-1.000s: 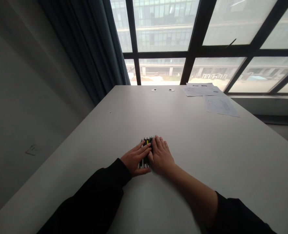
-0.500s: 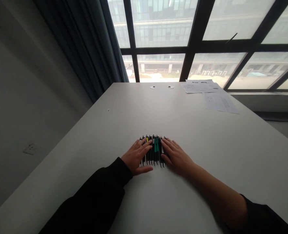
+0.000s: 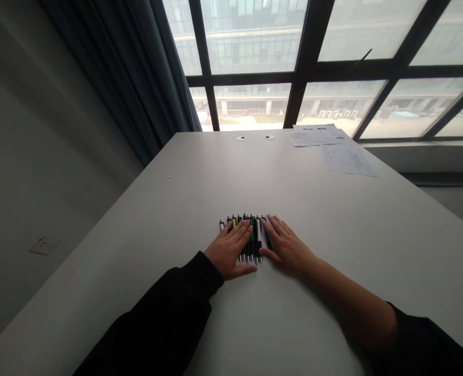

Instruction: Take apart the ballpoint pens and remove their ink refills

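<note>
Several click pens with black barrels and yellow, green, white and blue parts lie side by side in a tight row [image 3: 252, 235] on the white table [image 3: 137, 235], tips toward me. My left hand [image 3: 229, 249] rests flat, fingers spread, over the row's left part, covering some pens. My right hand [image 3: 284, 248] lies flat at the row's right end, its fingertips touching a blue pen [image 3: 267, 235]. Neither hand is closed around a pen.
Sheets of printed paper [image 3: 347, 159] lie at the table's far right corner. Two round grommets [image 3: 255, 138] sit near the far edge. A wall with a socket plate [image 3: 43, 245] runs along the left, and a window with a dark curtain stands beyond the table.
The narrow bunch of pens has spread into a wider row, showing green, white and blue pens. My hands have moved apart, with the right hand now at the row's right end.
</note>
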A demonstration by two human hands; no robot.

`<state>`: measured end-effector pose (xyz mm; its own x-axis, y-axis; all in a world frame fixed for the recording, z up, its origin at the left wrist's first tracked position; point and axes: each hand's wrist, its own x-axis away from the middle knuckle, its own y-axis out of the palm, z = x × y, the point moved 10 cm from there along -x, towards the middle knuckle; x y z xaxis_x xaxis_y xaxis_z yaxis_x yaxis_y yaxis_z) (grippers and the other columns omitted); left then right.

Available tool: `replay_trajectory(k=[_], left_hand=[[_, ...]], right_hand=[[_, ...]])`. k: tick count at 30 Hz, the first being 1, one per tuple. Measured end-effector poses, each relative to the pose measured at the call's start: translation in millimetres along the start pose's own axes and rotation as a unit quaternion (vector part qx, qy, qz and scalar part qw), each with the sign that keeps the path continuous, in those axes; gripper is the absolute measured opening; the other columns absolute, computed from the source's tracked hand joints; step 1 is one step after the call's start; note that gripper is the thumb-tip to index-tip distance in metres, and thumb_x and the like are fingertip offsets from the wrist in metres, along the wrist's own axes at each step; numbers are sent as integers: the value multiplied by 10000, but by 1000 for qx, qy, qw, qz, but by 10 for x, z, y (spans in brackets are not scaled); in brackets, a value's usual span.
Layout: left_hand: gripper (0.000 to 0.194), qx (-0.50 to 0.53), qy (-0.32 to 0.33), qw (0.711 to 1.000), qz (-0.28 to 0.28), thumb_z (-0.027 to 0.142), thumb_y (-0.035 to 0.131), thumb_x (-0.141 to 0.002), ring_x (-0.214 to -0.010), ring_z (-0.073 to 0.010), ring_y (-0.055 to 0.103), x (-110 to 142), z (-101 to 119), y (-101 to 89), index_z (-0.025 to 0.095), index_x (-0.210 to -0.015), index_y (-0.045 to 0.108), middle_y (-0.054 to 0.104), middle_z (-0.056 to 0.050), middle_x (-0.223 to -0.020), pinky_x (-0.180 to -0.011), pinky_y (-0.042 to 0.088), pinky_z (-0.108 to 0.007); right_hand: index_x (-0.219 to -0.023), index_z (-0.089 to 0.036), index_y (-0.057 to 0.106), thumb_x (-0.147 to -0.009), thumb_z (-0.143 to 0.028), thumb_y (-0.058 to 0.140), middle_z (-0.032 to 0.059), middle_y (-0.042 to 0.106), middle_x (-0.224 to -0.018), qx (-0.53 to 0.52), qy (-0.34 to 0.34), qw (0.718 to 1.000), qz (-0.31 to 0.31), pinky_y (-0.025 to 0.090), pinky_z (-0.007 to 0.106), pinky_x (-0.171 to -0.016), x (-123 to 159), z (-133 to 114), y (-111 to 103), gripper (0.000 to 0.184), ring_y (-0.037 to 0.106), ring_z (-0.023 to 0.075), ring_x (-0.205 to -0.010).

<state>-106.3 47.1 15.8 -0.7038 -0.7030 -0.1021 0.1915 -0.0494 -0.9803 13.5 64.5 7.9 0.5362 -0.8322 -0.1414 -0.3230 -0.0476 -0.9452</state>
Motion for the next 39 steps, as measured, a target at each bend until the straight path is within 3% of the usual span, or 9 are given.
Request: replay_trajectory(k=[3, 9, 14, 27, 39], left_hand=[[1008, -3, -8, 1000, 1, 756, 437, -873, -1517, -361, 251, -30, 4, 8, 8, -1534, 303, 317, -252, -1592, -1234, 192, -568], [935, -3, -15, 1000, 9, 724, 435, -899, -1516, -362, 253, -85, 31, 20, 68, -1550, 292, 332, -212, -1601, -1229, 176, -589], [928, 4, -13, 1000, 13, 701, 472, -896, -1516, -359, 257, -90, 35, 23, 79, -1557, 277, 329, -212, -1604, -1230, 152, -596], [804, 23, -21, 999, 43, 587, 571, -877, -1477, -356, 348, -105, 23, -51, 109, -1501, 403, 417, -162, -1571, -1232, 183, -584], [776, 50, -22, 995, 85, 462, 630, -807, -1471, -373, 351, -161, -86, -84, 160, -1491, 422, 441, -147, -1560, -1230, 147, -611]], right_hand=[[-1582, -97, 282, -958, -677, 380, 201, 234, -1645, 16, 1, 1000, -13, 203, 542, -1236, 30, -20, 52, 858, 183, 350, -1532], [-1600, -116, 229, -968, -675, 353, 167, 148, -1670, 35, 5, 999, -19, 186, 550, -1233, 36, -65, 56, 853, 129, 351, -1543], [-1612, -185, 189, -981, -647, 359, 114, 205, -1668, 38, -6, 999, -31, 163, 588, -1227, 34, -116, 73, 801, 134, 337, -1546], [-1597, -102, 222, -984, -645, 340, 135, 189, -1665, 42, 15, 998, -51, 148, 587, -1228, 13, -141, 89, 827, 145, 343, -1542], [-1607, -132, 194, -991, -639, 296, 140, 181, -1669, 25, 38, 998, -38, 115, 608, -1218, -95, -147, 136, 804, 129, 339, -1546]])
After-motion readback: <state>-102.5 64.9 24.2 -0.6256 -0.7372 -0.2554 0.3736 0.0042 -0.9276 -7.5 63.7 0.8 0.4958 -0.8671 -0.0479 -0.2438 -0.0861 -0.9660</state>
